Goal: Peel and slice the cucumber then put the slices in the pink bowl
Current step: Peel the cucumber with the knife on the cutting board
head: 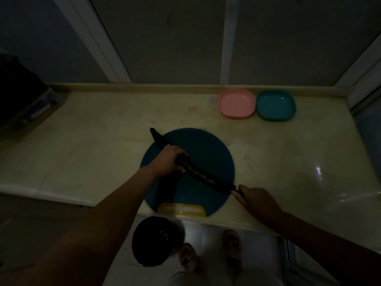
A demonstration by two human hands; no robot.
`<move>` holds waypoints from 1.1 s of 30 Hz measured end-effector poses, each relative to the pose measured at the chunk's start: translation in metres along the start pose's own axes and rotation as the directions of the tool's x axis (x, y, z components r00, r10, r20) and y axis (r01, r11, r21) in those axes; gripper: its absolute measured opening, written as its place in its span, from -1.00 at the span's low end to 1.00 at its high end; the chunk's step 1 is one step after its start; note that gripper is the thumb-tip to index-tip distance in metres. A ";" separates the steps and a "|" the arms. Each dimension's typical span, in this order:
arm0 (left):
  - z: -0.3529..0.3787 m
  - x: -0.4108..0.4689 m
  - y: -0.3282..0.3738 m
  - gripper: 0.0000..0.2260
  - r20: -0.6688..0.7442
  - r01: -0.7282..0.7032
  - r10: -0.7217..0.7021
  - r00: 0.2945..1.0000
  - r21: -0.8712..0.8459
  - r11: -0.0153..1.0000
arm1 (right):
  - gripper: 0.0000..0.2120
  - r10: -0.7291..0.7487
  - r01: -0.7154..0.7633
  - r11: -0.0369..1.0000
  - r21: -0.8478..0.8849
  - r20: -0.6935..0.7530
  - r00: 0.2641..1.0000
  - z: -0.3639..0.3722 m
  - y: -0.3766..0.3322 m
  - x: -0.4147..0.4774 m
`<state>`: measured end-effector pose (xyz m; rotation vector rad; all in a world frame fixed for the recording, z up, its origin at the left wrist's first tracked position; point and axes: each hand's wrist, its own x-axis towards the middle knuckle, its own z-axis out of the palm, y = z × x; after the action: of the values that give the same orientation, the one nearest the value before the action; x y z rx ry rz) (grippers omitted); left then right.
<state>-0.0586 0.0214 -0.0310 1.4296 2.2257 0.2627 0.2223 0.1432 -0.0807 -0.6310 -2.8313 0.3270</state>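
Note:
A long dark cucumber [204,178] lies slantwise across a round blue cutting board [206,149] with a yellow handle. My left hand [169,159] grips the cucumber around its middle. My right hand [257,200] is at the cucumber's near right end and holds a thin dark tool, a peeler or knife, against that end; the tool is mostly hidden. The pink bowl [237,103] stands empty at the back right of the counter.
A teal bowl [275,105] sits right beside the pink one. A dark box [18,96] is at the far left. Below the counter edge a black round bin [154,240] stands on the floor near my feet. The scene is dim.

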 end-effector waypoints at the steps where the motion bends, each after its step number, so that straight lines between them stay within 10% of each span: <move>1: -0.001 0.000 0.000 -0.44 0.008 0.013 -0.013 1.000 -0.020 1.000 | -0.61 -0.014 0.013 0.999 -0.044 -0.011 1.000 0.001 -0.002 0.001; 13: 0.014 -0.005 -0.020 -0.37 -0.140 0.082 -0.104 0.985 -0.157 0.984 | -0.38 -0.027 0.018 0.996 -0.083 -0.112 0.993 0.018 -0.015 -0.002; 17: 0.021 -0.004 -0.022 -0.39 -0.193 0.065 -0.104 0.976 -0.201 0.978 | -0.68 -0.051 0.047 0.980 -0.193 -0.017 0.999 0.016 -0.015 -0.002; 33: 0.027 -0.003 -0.026 -0.40 -0.229 0.029 -0.087 0.969 -0.242 0.970 | -0.63 0.015 -0.013 0.987 -0.158 0.009 1.000 0.005 -0.031 0.002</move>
<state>-0.0653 0.0047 -0.0637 1.2568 2.3260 0.6894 0.2070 0.1162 -0.0774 -0.6823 -2.8839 0.1080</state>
